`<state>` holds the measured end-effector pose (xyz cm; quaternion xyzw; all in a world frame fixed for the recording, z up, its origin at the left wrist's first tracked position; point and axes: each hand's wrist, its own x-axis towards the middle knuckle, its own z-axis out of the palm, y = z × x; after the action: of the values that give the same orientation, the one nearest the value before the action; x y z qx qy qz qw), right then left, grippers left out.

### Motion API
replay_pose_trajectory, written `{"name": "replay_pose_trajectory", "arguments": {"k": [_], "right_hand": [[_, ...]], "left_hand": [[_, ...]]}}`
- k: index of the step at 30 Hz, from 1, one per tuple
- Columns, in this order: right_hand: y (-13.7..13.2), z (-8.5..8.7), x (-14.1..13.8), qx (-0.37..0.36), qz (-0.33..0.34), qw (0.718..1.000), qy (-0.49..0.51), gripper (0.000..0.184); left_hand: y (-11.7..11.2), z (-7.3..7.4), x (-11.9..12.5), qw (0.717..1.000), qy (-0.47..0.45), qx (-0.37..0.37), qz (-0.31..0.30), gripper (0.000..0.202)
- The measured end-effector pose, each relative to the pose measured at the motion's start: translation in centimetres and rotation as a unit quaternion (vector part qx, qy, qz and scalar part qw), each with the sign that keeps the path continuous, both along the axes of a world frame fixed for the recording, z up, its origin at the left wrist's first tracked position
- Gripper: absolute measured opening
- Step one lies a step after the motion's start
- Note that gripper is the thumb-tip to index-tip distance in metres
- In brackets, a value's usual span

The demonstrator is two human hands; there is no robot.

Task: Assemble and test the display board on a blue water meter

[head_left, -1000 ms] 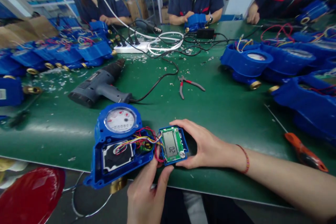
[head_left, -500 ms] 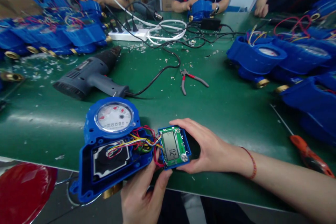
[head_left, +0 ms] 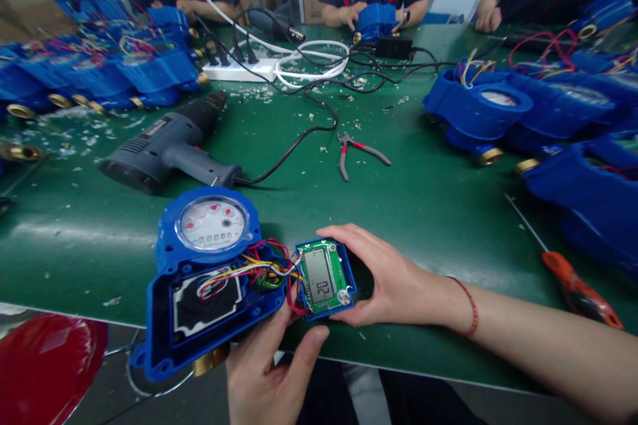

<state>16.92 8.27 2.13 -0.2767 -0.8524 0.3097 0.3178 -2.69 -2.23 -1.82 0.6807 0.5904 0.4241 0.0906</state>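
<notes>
An opened blue water meter (head_left: 199, 292) with a round dial (head_left: 212, 224) lies at the table's near edge, part of it hanging over. Coloured wires (head_left: 259, 269) run from it to a green circuit board with an LCD (head_left: 323, 277) in a small blue frame. My right hand (head_left: 393, 279) grips that board module from its right side. My left hand (head_left: 269, 372) comes up from below, its fingers at the module's lower left corner and the meter's right edge.
A grey electric drill (head_left: 164, 146) lies behind the meter, pliers (head_left: 356, 153) mid-table, an orange-handled screwdriver (head_left: 573, 285) at right. Stacks of blue meters (head_left: 478, 113) fill both sides. A power strip (head_left: 239, 68) with cables lies far back. Other people's hands work at the far edge. A red stool (head_left: 44, 365) stands lower left.
The view has shifted slightly; the meter now hangs a little further over the near edge. Both hands keep the same hold on the board module and meter.
</notes>
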Motion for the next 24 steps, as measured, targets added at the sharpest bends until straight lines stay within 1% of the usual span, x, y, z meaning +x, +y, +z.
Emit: {"name": "replay_pose_trajectory", "arguments": {"k": [3,8,12,15,20,24], "right_hand": [[-0.1,0.0,0.0,-0.005,0.001,1.0,-0.004,0.077],[-0.2,0.0,-0.1,0.003,-0.004,1.0,-0.006,0.078],[-0.2,-0.1,0.0,0.002,-0.008,1.0,-0.008,0.078],[-0.2,-0.2,0.0,-0.005,-0.007,1.0,-0.004,0.08],[-0.2,-0.1,-0.1,-0.029,0.003,1.0,-0.005,0.086],[-0.6,-0.2,-0.2,-0.052,0.007,0.999,-0.014,0.091]], "left_hand": [[0.0,-0.4,0.0,1.0,-0.004,0.018,-0.002,0.04],[0.2,-0.3,0.9,0.998,-0.002,0.039,0.039,0.036],[0.2,-0.3,1.0,0.998,0.006,0.034,0.048,0.033],[0.0,-0.5,0.4,0.999,0.035,0.018,0.028,0.038],[-0.2,-0.5,-0.7,0.995,0.092,-0.005,-0.039,0.05],[-0.1,-0.2,-0.6,0.993,0.11,0.008,-0.043,0.052]]}}
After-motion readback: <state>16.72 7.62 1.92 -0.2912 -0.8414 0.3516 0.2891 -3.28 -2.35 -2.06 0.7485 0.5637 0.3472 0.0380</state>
